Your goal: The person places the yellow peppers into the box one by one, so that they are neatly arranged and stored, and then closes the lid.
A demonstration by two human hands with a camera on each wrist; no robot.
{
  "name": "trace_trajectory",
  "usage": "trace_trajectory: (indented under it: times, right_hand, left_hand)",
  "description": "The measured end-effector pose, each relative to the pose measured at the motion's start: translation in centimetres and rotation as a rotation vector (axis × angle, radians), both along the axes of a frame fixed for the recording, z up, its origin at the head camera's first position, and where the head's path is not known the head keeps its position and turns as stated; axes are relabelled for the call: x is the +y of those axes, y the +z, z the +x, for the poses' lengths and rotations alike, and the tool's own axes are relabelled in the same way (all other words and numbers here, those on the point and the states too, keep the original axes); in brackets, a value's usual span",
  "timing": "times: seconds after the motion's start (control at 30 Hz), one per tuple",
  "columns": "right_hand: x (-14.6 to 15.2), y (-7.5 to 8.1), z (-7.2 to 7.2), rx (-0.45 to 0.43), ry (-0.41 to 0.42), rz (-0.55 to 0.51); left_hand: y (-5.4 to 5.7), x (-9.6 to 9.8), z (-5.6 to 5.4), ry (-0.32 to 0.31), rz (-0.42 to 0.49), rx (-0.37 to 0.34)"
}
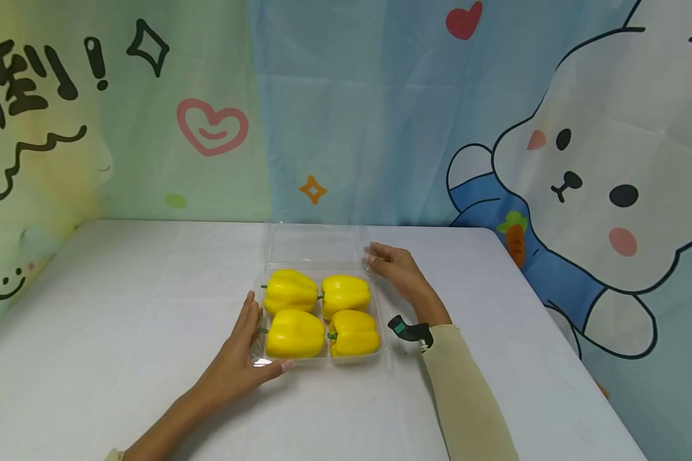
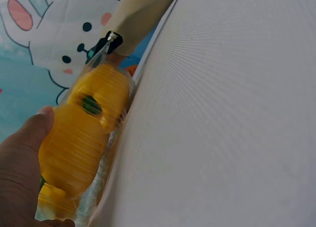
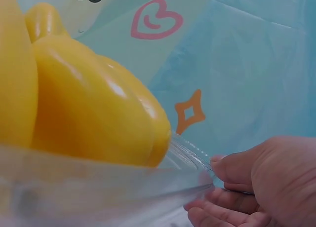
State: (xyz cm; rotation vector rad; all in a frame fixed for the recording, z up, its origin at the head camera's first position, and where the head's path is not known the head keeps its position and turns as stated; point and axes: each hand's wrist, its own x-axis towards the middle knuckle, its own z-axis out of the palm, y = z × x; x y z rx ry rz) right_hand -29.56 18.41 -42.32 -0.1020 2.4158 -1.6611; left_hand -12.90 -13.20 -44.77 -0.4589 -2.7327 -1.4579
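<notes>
A clear plastic clamshell box (image 1: 326,362) lies on the white table with its lid (image 1: 316,246) folded back toward the wall. Several yellow bell peppers (image 1: 295,333) with green stems sit in its base, set out in two rows. My left hand (image 1: 243,355) rests against the box's near left corner, fingers fairly straight along the left side and thumb at the front edge. At the far right, my right hand (image 1: 400,272) pinches the edge of the lid close to the fold. Thumb and fingers (image 3: 236,169) meet on the clear plastic in the right wrist view.
The white table (image 1: 150,275) reaches back to a printed cloth (image 1: 334,115) with a cartoon bear and hearts. A dark strap with a small device (image 1: 412,331) sits on the right wrist. The table's right edge slopes down beside the right sleeve (image 1: 467,390).
</notes>
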Motion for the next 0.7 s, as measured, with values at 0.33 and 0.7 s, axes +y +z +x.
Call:
trace_trajectory:
  times: [0.33,0.7]
  right_hand:
    - [0.0,0.52,0.11,0.041,-0.004,-0.105]
    - [0.29,1.03,0.14,0.061,-0.011,-0.139]
  left_hand:
    - [0.03,-0.01,-0.02,0.001,-0.005,-0.004]
    - [0.01,-0.03,-0.03,0.003,-0.013,0.004]
